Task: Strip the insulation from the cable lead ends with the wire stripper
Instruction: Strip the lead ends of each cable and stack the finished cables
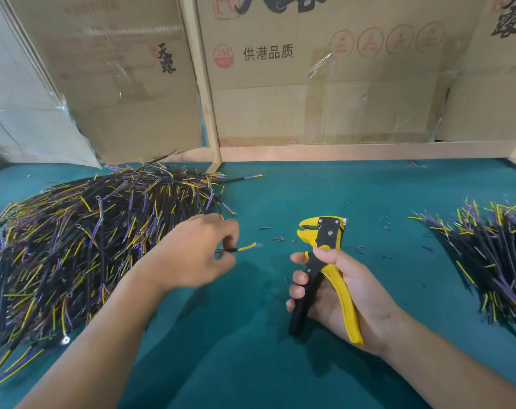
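Left hand (pixel 196 255) over the middle of the table (pixel 250 335), fingers curled, thumb and fingertips pinching one cable (pixel 242 248). The cable's black jacket is in the pinch; its yellow and purple leads stick out to the right, clear of the hand, above the green surface. Whether the lead tips are bare cannot be told.

Right hand (pixel 339 293) toward the near-right part of the table, wrapped round the stripper (pixel 324 261). Fingers curl over the black handle, the yellow handle lies against the palm, thumb up near the head. Handles spread apart. Stripper head stands up and away from the person, jaws facing left toward the cable, near it but not touching.

Big pile (pixel 82 240) of black cables with yellow and purple leads fills the left side of the table, just behind the left hand. Smaller pile (pixel 486 255) along the right edge. Short insulation scraps (pixel 278 239) scattered on the table between the hands and behind the stripper. Cardboard boxes (pixel 324 69) stand along the far edge.
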Demonstrator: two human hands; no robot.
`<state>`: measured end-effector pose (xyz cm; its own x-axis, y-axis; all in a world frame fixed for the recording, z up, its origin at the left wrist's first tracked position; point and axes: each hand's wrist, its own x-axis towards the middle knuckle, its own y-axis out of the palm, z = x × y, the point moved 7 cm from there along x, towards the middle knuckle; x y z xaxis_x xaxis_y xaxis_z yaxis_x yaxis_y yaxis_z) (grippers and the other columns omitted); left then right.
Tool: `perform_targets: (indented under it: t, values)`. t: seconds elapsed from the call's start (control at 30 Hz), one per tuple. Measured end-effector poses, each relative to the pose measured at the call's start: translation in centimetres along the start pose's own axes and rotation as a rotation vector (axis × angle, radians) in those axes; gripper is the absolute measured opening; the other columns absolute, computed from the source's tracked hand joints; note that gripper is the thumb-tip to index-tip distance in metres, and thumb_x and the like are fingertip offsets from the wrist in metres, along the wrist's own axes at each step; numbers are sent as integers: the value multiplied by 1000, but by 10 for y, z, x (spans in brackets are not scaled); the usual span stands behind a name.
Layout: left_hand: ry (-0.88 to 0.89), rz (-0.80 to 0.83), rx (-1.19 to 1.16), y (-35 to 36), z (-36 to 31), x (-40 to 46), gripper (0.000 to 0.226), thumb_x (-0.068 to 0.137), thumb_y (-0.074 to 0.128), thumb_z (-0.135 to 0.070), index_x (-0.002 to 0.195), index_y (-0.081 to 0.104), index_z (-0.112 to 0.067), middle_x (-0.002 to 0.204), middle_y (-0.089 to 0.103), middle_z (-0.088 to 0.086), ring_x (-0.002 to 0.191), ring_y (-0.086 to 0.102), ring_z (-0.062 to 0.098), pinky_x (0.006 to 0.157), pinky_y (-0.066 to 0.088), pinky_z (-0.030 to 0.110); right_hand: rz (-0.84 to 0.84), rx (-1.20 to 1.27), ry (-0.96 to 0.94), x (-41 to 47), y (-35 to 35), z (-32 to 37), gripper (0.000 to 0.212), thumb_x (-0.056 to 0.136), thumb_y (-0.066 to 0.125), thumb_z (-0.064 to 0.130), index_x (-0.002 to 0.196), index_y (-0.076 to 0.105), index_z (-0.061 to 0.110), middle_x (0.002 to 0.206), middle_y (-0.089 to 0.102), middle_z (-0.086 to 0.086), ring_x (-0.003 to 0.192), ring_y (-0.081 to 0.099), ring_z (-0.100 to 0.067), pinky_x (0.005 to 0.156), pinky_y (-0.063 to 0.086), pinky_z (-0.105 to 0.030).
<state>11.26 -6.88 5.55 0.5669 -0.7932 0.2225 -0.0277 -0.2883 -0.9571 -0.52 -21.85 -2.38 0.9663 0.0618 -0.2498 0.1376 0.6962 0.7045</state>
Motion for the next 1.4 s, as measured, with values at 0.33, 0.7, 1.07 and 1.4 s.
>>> perform_targets:
  t: [0.33,0.7,1.07,1.4]
  values:
    - [18,-136,-313,5,-46,0,24,84,69,-9,84,53,-27,68,53,-16,57,47,4,56,33,9,29,15,30,1,1,-2,45,77,69,34,111,61,6,75,50,-10,63,50,-26,68,54,-43]
    - [-103,-31,-932,29,-53,0,20,103,54,-24,100,72,-17,57,47,-12,49,36,4,47,31,13,26,-29,15,-1,3,-1,40,83,62,36,109,60,6,76,49,-9,64,50,-26,68,54,-42]
    - [-495,-84,-1292,47,-27,-3,31,103,50,-24,94,72,-5,59,51,0,41,33,11,37,29,19,24,-34,27,-1,2,-2,42,83,63,35,112,59,5,75,50,-10,64,51,-26,66,54,-44]
    - [-564,-144,-1366,51,-17,-3,25,103,53,-22,89,65,-5,59,51,0,40,34,11,37,33,20,12,-35,24,-1,2,-2,41,85,61,36,112,58,5,74,50,-9,64,50,-25,66,54,-43]
